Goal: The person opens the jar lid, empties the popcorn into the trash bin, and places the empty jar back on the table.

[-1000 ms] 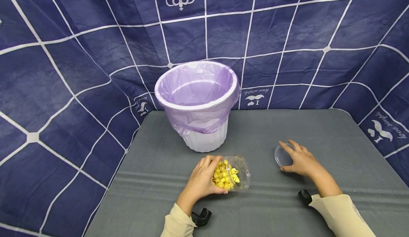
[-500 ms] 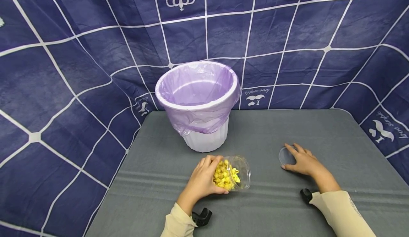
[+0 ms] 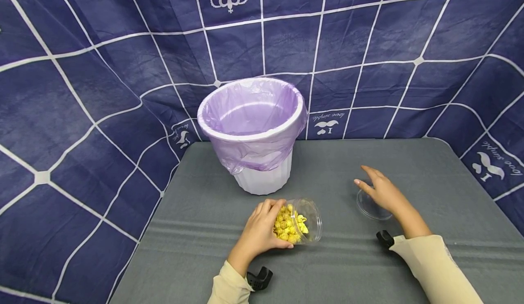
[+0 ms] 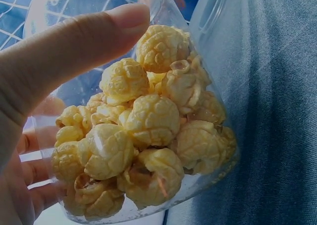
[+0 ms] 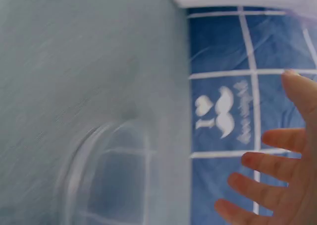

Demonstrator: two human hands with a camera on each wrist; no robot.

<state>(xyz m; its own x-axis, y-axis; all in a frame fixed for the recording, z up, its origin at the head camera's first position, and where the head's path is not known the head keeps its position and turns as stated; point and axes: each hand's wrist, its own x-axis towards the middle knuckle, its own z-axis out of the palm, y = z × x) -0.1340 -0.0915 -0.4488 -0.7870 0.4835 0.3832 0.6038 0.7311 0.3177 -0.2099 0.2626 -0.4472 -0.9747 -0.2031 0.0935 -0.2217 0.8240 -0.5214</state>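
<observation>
My left hand (image 3: 257, 231) grips a clear plastic jar (image 3: 313, 222), thumb on the near side and fingers on the far side. The jar is tipped on its side, its uncovered mouth facing right. Yellow popcorn (image 3: 285, 225) fills its lower part; close up in the left wrist view, the round popcorn pieces (image 4: 151, 121) press against the clear wall beneath the thumb. To the right, a round clear lid (image 3: 369, 210) lies on the table. Over that lid, my right hand (image 3: 385, 194) hovers with fingers spread and nothing in it; the right wrist view shows the lid (image 5: 109, 180) below and apart from the fingers.
Behind the jar stands a white trash bin (image 3: 264, 181) lined with a thin purple bag (image 3: 262, 154). A grey cloth (image 3: 327, 172) covers the table. Blue curtains (image 3: 286, 44) with white grid lines hang at the back and both sides.
My right hand has let go of the lid and risen away from it, fingers spreading. The lid now lies on the table. My left hand and the jar have stayed put.
</observation>
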